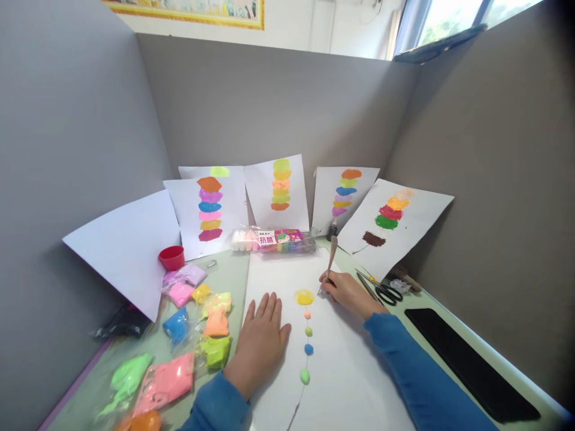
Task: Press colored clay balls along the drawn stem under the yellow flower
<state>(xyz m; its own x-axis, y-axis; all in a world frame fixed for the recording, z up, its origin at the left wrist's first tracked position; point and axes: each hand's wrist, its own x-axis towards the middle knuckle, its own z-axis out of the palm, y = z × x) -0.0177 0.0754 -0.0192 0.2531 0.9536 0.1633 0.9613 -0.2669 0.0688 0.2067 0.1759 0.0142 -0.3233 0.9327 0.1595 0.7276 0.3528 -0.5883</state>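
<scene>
Tall gray walls stood around three sides of a pale green desk. A big white sheet of paper lay on the desk. Behind it, painted papers leaned up in a row, with stacks of bright color on them. A long black mat lay on the right side. Two arms in blue sleeves reached in. The left hand lay flat on the big sheet, its grip spread out and holding nothing. The right hand was over on the other side, with its fingers curled. A long clear packet of colored clay sat at the far end of the sheet. Little bags of soft clay were spread out on the left. The right hand's grip was pinched tight on a fork. Its handle pointed up and its prongs pointed down, just beside the yellow clay. I could not tell if the prongs touched the paper. Black scissors lay near the right hand. A red cup stood behind the clay bags. The flat yellow clay was on the sheet, between the hands. Below it, on a thin line, sat a green ball, a blue ball, a lime ball and a tiny peach ball.
</scene>
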